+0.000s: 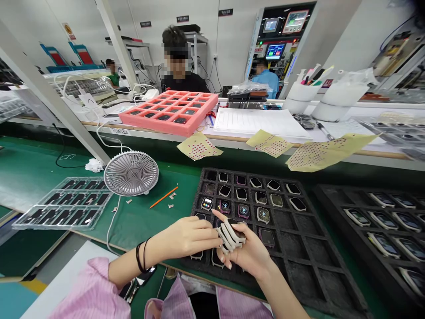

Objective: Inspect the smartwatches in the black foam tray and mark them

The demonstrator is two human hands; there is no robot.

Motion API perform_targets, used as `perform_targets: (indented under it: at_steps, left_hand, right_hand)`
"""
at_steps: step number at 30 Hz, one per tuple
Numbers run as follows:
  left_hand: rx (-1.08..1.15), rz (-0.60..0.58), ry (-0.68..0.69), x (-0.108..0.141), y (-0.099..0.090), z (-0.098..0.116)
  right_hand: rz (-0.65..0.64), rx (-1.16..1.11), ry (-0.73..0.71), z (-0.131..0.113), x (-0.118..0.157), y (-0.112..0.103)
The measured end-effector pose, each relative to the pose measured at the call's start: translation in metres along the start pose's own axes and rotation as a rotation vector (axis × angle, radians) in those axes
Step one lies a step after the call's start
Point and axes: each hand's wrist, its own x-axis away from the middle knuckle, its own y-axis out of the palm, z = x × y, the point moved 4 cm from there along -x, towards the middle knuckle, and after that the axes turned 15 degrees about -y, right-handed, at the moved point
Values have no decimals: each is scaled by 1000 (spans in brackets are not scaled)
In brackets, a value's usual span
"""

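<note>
Right hand (247, 254) clamped on stack of white-framed smartwatches (231, 236); left hand (187, 237) alongside, its grip unclear. Stack light, stiff, fragile, slippery: take by side edges only.

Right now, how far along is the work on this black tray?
Done: the upper rows of the black tray hold watches. In hand: the right hand holds a stack of watches, with the left hand touching it. Left: the lower right slots are empty.
</note>
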Motion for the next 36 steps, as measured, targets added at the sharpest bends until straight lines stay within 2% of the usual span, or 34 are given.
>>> perform_targets:
  at_steps: [7,13,16,19,21,24,26,28,31,36]
  left_hand:
    - [-32,-93,51,-1,4,2]
    - [313,-187,-145,-1,18,-9]
    - [354,-248,-216,5,28,-15]
    - [370,-270,-412,22,35,-39]
    - [350,-218,-616,41,40,-66]
    - [104,13,-986,79,45,-113]
    - [-13,88,-1158,101,51,-134]
    - [-32,117,-1232,114,58,-145]
    - [8,131,-1270,120,63,-151]
    - [97,108,-1279,111,64,-145]
  right_hand:
    - [-29,17,23,4,1,-1]
    - [-66,147,23,20,8,0]
    - [-2,129,-27,33,9,-2]
    - [14,81,-1,48,7,-1]
    - [3,47,41,54,5,-1]
    - [20,20,24,53,2,-2]
    - [56,23,-21,46,1,-5]
    - [80,30,-57,38,1,-7]
    - [97,39,-119,27,3,-5]
    - [149,89,-304,13,4,0]
